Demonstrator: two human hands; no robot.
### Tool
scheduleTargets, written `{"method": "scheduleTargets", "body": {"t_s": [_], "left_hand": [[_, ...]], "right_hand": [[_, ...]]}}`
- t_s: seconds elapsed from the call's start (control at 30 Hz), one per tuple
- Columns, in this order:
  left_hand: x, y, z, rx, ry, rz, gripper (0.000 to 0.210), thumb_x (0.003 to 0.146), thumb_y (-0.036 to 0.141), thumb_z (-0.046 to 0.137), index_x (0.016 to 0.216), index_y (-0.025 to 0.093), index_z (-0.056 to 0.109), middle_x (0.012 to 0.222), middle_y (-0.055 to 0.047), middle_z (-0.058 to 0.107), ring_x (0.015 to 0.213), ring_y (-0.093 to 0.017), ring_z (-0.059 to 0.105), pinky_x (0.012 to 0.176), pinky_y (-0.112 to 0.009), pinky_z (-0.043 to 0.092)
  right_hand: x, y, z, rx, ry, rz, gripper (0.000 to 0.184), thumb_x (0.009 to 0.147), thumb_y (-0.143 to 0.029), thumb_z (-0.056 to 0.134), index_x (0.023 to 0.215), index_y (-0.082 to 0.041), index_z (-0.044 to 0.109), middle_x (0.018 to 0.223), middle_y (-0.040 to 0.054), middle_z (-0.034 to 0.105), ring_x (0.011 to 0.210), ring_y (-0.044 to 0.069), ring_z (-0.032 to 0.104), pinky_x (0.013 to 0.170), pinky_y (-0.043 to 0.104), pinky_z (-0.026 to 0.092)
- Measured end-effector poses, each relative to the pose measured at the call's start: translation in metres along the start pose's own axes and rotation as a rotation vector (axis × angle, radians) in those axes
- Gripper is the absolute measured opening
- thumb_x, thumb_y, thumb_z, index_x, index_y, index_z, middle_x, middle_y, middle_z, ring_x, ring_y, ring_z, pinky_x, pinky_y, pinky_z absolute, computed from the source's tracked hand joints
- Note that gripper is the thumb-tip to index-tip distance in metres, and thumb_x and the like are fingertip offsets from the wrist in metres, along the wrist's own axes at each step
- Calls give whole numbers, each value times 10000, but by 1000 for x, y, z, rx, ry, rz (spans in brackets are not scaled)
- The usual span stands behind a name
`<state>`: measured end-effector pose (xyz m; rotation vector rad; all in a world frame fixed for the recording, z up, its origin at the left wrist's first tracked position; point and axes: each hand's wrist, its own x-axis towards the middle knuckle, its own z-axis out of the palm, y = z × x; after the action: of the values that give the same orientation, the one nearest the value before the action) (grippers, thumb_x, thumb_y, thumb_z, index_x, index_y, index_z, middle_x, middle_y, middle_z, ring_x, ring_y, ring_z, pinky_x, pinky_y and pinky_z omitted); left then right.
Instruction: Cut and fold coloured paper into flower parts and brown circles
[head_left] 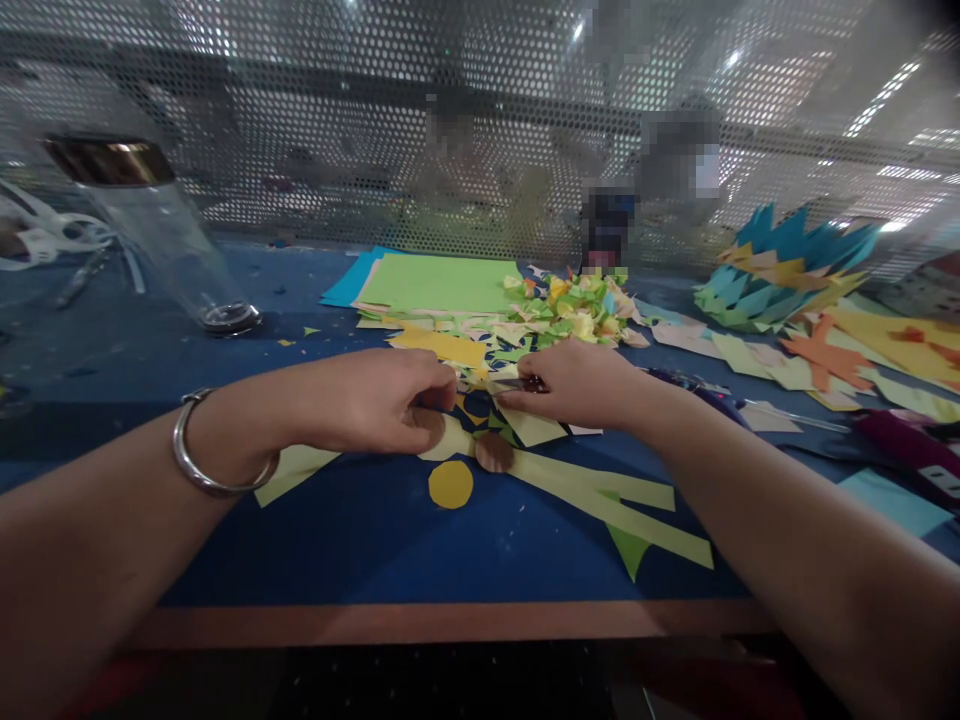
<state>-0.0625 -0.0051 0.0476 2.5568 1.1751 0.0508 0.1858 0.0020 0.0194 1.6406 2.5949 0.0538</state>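
Note:
My left hand (375, 402) is low over the blue table, its forefinger and thumb curved with a gap between them. The thumb tip is at a pale yellow paper strip (456, 440). My right hand (574, 380) has its fingers closed around what looks like a small pair of scissors (510, 384), whose grey blade points left; most of the handle is hidden. Between the hands lie dark blue and green paper scraps. Just in front are a tan paper disc (493, 452) and a yellow paper disc (451, 484). Long pale strips (615, 500) stretch to the right.
A lidded glass bottle (169, 240) and white scissors (56, 235) stand or lie at left. Behind are green paper sheets (450, 282) and a pile of crumpled scraps (585, 308). A paper crown (787, 270) and purple glue gun (907, 450) are at right, before a perforated screen (360, 130).

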Motion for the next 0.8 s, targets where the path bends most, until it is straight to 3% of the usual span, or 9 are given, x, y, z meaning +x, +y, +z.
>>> {"method": "scheduleTargets", "body": {"t_s": [0.1, 0.23, 0.5, 0.8], "left_hand": [[0, -6, -4, 56, -122, -4, 184, 739, 339, 653, 882, 234, 699, 837, -58, 688, 667, -211, 580, 571, -300, 333], [2, -11, -2, 60, -4, -41, 331, 758, 495, 647, 937, 218, 681, 878, -83, 676, 695, -231, 574, 568, -313, 324], [5, -9, 7, 44, -75, -12, 317, 685, 238, 603, 996, 216, 661, 902, -67, 683, 718, -219, 590, 605, -306, 359], [6, -10, -1, -41, -192, 39, 308, 740, 362, 652, 1005, 206, 637, 950, -59, 663, 789, -206, 591, 622, -269, 392]], "right_hand": [[0, -1, 1, -3, 2, 5, 546, 893, -685, 403, 776, -197, 620, 701, 79, 634, 608, 192, 528, 491, 278, 242], [-1, -3, 1, -26, 2, 19, 539, 897, -674, 402, 809, -199, 640, 723, 87, 643, 639, 210, 558, 505, 281, 260], [-4, -10, 0, -59, 17, 49, 530, 903, -658, 405, 844, -198, 661, 770, 105, 664, 695, 237, 599, 542, 288, 300], [-8, -13, -1, -75, 34, 48, 491, 907, -617, 426, 868, -193, 668, 776, 115, 665, 715, 259, 615, 550, 302, 313]]}}
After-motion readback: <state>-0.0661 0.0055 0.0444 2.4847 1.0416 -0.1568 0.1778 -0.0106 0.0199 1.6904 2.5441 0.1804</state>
